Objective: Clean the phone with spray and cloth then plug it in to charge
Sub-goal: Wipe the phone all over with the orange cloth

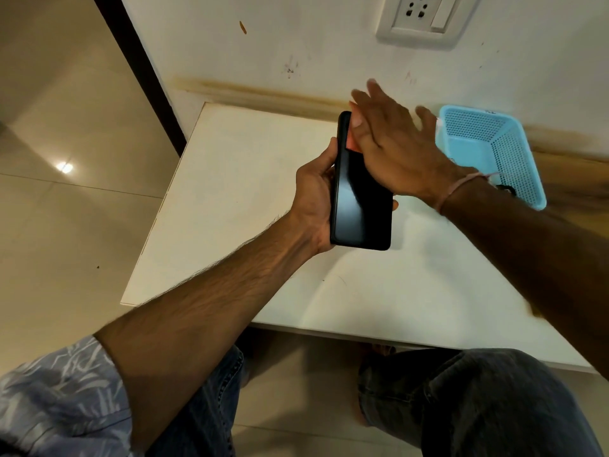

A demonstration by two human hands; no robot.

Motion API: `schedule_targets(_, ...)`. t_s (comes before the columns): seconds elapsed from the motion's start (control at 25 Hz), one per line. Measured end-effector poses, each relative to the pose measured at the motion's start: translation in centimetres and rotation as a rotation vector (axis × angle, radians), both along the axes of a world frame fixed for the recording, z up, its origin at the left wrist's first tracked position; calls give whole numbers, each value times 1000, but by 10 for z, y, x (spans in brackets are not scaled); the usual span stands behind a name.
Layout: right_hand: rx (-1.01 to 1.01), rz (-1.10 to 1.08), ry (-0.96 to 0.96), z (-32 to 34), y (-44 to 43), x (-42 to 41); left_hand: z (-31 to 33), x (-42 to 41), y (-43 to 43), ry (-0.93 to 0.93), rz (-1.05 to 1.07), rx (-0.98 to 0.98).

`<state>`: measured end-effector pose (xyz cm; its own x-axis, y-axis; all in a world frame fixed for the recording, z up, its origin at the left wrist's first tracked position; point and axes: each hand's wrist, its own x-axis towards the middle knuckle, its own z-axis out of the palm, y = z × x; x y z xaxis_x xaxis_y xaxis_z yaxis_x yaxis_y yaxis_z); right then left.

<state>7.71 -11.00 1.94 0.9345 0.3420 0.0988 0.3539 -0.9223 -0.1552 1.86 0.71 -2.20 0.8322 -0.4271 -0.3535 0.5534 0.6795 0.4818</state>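
My left hand [314, 196] grips a black phone [357, 206] by its left edge and holds it above the white table [250, 192], dark screen facing up. My right hand [392, 140] lies flat over the phone's upper part with fingers spread and blurred. A small pink-orange cloth [352, 144] shows under its thumb, pressed against the screen. No spray bottle is clearly in view. A white wall socket [425, 18] sits on the wall above the table.
A light blue mesh basket [501, 150] stands at the table's right, by the wall, with a dark item partly visible in it behind my right wrist. The table's left edge drops to a tiled floor. My knees are under the near edge.
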Motion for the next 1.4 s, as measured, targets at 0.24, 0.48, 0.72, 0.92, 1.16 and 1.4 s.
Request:
schedule_targets(0.24, -25, 98, -21, 2, 8, 0, 3, -1, -1, -22, 27, 67)
schedule_targets(0.48, -36, -29, 2, 3, -9, 3, 0, 2, 2, -42, 27, 42)
schedule_targets(0.72, 1, 5, -30, 6, 18, -6, -7, 1, -3, -55, 80, 38)
schedule_targets(0.92, 9, 79, -69, 7, 21, -6, -6, -2, -1, -66, 97, 51)
schedule_targets(1.16, -13, -70, -15, 3, -15, 0, 0, 0, 5, -91, 64, 31)
schedule_targets(1.4, -13, -18, -59, 7, 14, -3, -5, 3, 3, -74, 108, 10)
